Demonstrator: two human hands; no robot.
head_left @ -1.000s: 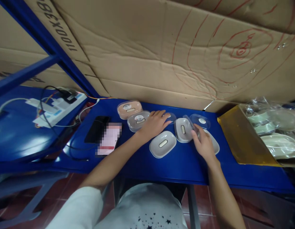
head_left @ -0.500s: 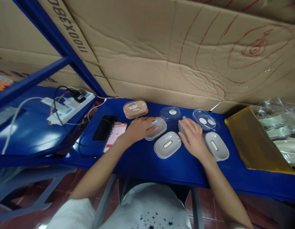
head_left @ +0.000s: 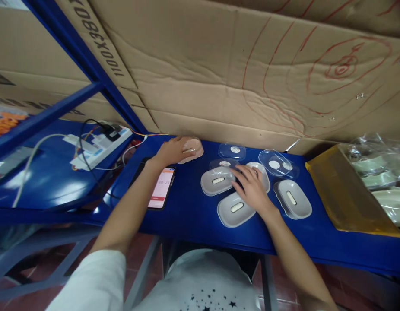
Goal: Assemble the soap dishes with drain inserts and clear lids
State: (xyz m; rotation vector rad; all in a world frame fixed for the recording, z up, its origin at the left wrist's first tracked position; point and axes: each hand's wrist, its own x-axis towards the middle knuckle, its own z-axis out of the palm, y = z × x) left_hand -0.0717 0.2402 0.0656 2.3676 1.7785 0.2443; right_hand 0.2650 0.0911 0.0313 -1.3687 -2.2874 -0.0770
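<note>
My left hand reaches to the back of the table, its fingers closed over the left end of a pink oval dish. My right hand lies over several grey dishes with its fingers stretched out. Its fingertips are by the right end of one grey oval dish and a clear lid behind it. Another grey dish is in front, partly under the wrist, and a third shows behind the knuckles. Each dish has a pale bar-shaped piece in its middle where visible.
Clear lids lie along the back; one has round stickers. A further grey dish sits at right, near a yellow-brown taped box holding wrapped green pieces. A phone and a power strip are at left.
My left hand has moved from a grey dish to the pink dish, back and left. My right hand has shifted slightly left. The grey dishes near it have changed position.
</note>
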